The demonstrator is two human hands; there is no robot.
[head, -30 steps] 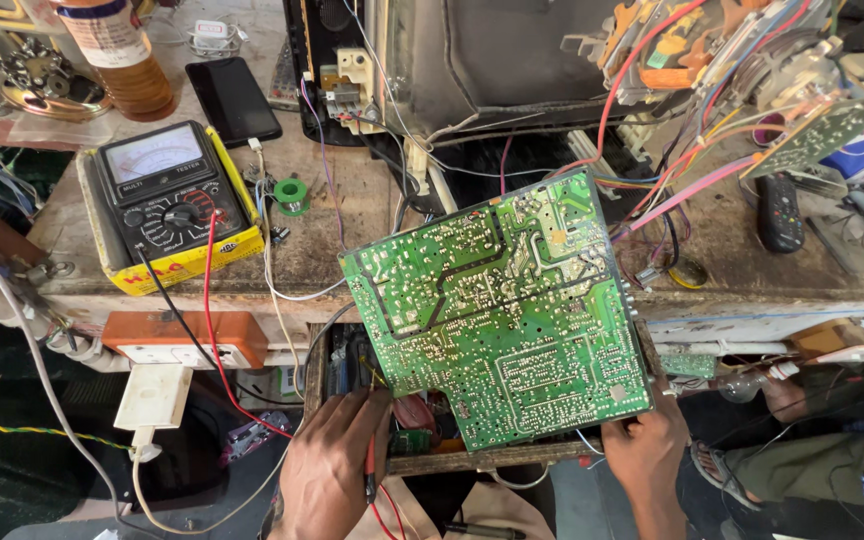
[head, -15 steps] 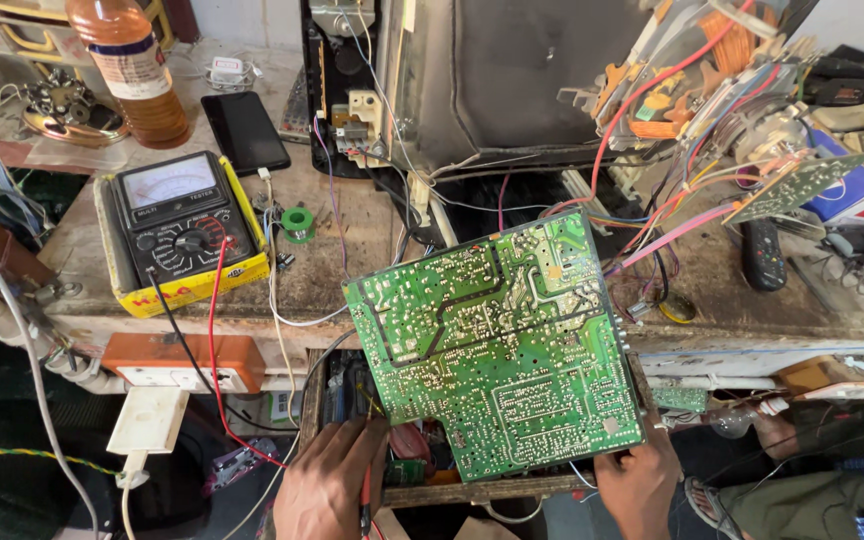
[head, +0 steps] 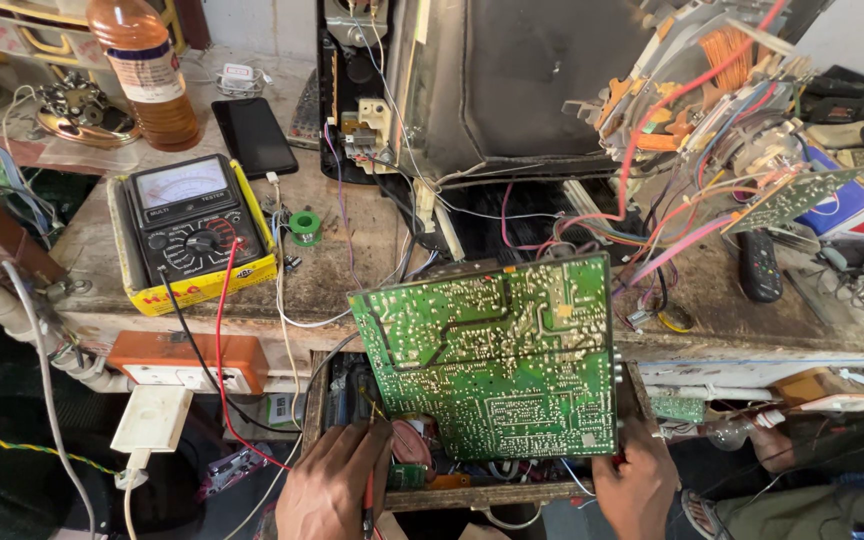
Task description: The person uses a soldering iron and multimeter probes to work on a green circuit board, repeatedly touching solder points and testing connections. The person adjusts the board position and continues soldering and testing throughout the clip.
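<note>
A large green circuit board (head: pixel 497 360) lies solder side up, nearly level, over an open wooden drawer (head: pixel 472 495) at the bench's front edge. My right hand (head: pixel 637 485) grips the board's lower right corner. At the lower left corner my left hand (head: pixel 332 485) is closed around a thin red probe (head: pixel 368 497), its tip hidden under the board's edge. Red, pink and white wires run from the board's far edge up to a picture tube (head: pixel 532 90) standing on the bench.
An analog multimeter (head: pixel 192 225) in a yellow case sits at left with red and black leads. Behind it stand an amber bottle (head: pixel 147 70) and a black phone (head: pixel 252 135). A green solder spool (head: pixel 304 226), a remote (head: pixel 760 265) and an orange socket box (head: pixel 187 360) are nearby.
The board has turned from a tilted pose to nearly square with the bench edge. Both hands have stayed at its lower corners, and the view has shifted down the bench.
</note>
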